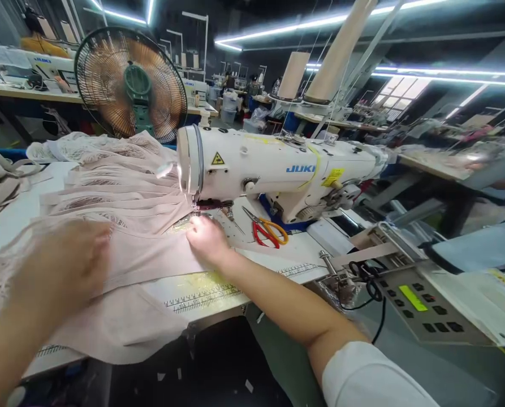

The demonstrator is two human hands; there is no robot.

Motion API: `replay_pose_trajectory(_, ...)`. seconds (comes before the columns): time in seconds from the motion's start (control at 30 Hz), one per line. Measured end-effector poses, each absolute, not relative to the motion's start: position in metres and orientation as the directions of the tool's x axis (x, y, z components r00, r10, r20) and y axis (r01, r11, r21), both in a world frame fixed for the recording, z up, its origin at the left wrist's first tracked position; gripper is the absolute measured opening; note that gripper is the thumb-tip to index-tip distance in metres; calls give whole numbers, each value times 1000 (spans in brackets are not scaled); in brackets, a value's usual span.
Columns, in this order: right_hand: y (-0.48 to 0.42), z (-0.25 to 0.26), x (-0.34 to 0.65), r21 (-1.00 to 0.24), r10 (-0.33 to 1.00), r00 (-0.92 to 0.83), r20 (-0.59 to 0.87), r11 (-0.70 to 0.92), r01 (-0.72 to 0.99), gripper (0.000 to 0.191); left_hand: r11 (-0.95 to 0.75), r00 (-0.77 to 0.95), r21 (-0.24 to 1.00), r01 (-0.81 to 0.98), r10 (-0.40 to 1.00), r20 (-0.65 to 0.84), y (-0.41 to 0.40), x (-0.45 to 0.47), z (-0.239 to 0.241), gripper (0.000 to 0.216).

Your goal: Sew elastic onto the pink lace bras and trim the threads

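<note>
Pale pink fabric [150, 257] lies left of the sewing machine [252, 164], reaching its needle end. There the right hand [207, 237] rests on the cloth, fingers curled nearly closed; whether it pinches or presses cannot be told. The left hand [65, 260], farther left of the machine, is blurred and partly curled over the cloth; its hold is indeterminable. The material is judged light, limp and prone to pucker, its lace border [0, 277] liable to snag. Advisable hold: flat fingertips on plain cloth. Scissors [258, 221] lie right of the machine's needle end.

Short white right sleeve [373, 376], bare forearms [273, 291], ungloved left hand [61, 265], ungloved right hand [208, 240]
</note>
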State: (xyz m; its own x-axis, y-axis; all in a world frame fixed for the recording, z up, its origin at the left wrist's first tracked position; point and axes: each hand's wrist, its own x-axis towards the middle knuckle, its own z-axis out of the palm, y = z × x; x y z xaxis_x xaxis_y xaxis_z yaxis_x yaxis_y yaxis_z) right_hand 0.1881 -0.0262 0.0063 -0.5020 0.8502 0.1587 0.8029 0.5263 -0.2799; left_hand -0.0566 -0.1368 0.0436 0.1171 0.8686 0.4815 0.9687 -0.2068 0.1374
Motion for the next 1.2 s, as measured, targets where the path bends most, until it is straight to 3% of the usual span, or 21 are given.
replay_pose_trajectory(0.13, -35, 5, 199, -171, 821, -541, 184, 569, 804, 22, -456, 416, 57, 888, 851, 321, -100, 28, 8, 43)
replay_pose_trajectory(0.3, -60, 1, 230, -90, 766, -622, 162, 639, 764, 20, -541, 519, 43, 840, 824, 228, -68, 37, -15, 43)
replay_pose_trajectory(0.4, -76, -5, 252, -101, 741, -651, 165, 669, 737, 25, -569, 552, 21, 822, 806, 213, -64, 35, -10, 44)
replay_pose_trajectory(0.53, -87, -18, 269, -188, 686, -673, 277, 726, 662, 30, -576, 566, -16, 817, 796, 213, -57, 42, -2, 42)
replay_pose_trajectory(0.8, -89, -22, 270, -251, 664, -647, 376, 745, 618, 28, -574, 566, -34, 818, 795, 216, -38, 48, 0, 36)
replay_pose_trajectory(1.2, -80, -18, 256, -223, 720, -615, 320, 688, 690, 22, -596, 589, -58, 801, 767, 253, -30, 40, 8, 28)
